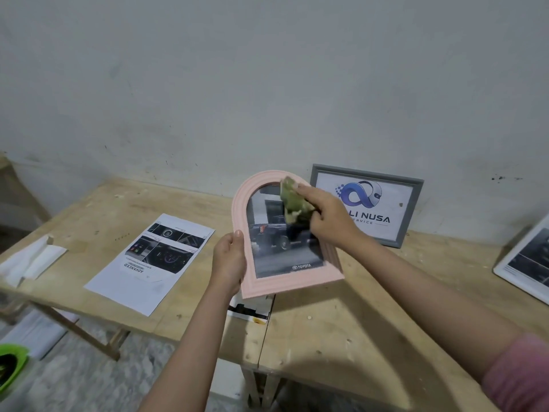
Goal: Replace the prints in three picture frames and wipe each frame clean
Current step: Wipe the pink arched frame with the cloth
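Note:
My left hand (pixel 228 262) grips the left edge of a pink arched picture frame (pixel 246 281) and holds it tilted above the wooden table (pixel 341 328). The frame holds a dark print of a truck with a Toyota logo. My right hand (pixel 326 217) holds a crumpled green cloth (pixel 292 200) against the upper right of the glass. A grey rectangular frame (pixel 413 215) with a blue logo print leans on the wall behind. A white frame (pixel 520 263) lies at the right edge.
A loose printed sheet (pixel 148 266) with car interior pictures lies on the table to the left. Folded white paper (pixel 32 260) sits at the far left edge. More prints (pixel 252 309) lie under the pink frame. A green object (pixel 12 367) is on the floor lower left.

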Demonstrator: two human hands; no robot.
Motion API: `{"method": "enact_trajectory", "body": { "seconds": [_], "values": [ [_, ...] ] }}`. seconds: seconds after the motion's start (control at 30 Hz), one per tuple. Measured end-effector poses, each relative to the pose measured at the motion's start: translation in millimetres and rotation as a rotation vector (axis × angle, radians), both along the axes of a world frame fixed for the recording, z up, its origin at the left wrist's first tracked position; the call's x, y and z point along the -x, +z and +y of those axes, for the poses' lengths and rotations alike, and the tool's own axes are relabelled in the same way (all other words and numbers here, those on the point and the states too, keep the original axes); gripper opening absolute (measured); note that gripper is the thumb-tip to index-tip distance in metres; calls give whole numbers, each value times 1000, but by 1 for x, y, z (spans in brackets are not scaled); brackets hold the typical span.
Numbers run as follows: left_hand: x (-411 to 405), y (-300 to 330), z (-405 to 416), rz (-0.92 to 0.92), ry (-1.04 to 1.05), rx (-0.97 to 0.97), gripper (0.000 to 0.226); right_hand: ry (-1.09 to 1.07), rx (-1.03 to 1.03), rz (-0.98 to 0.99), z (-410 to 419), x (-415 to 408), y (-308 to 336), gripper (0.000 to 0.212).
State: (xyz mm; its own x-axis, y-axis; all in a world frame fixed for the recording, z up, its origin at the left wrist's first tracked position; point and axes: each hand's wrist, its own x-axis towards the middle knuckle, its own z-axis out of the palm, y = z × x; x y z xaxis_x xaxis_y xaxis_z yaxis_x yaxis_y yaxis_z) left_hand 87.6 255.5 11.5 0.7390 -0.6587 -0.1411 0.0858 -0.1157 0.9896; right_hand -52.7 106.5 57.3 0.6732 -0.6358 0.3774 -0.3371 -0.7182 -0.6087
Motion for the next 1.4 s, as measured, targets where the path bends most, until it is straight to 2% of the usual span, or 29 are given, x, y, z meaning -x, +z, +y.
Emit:
{"method": "enact_trajectory", "body": {
  "seconds": [0.1,0.13,0.33,0.43,0.5,0.57,0.67,0.73,0.8,0.87,0.93,1.0,1.03,1.13,1.27,1.4],
  "values": [
    [15,4,-1,-176,1,-12,36,-28,82,314,2,-26,-15,73],
    [17,5,-1,-194,11,-9,37,-17,83,357,8,-31,-19,74],
    [3,-9,10,-138,79,28,43,306,104,377,58,-27,-42,85],
    [-2,-6,21,-145,116,7,42,465,65,402,67,-5,-51,81],
    [-5,-4,26,-134,120,4,42,492,51,412,68,12,-52,78],
    [-9,-3,28,-141,127,-17,43,449,60,454,59,25,-52,69],
    [-17,-3,27,-241,103,-57,41,394,253,576,33,35,-43,51],
    [-21,1,24,-322,80,-78,39,238,260,448,15,37,-33,55],
    [-18,5,20,-367,49,-92,38,36,129,178,11,29,-18,58],
    [-8,8,14,-389,7,-108,39,13,92,27,21,11,-12,65],
    [3,6,8,-396,-39,-84,37,176,161,103,35,-6,-19,72],
    [11,3,5,-385,-53,-55,36,254,136,266,44,-19,-33,77],
    [13,1,5,-386,-50,-46,37,221,82,315,43,-22,-36,79],
    [16,-2,11,-396,-33,-33,39,66,13,305,33,-26,-40,81],
    [18,0,17,-388,-30,-24,38,-38,187,302,24,-25,-48,77],
    [19,1,19,-381,-23,-10,36,-216,256,456,24,-21,-40,81]
  ]
}}
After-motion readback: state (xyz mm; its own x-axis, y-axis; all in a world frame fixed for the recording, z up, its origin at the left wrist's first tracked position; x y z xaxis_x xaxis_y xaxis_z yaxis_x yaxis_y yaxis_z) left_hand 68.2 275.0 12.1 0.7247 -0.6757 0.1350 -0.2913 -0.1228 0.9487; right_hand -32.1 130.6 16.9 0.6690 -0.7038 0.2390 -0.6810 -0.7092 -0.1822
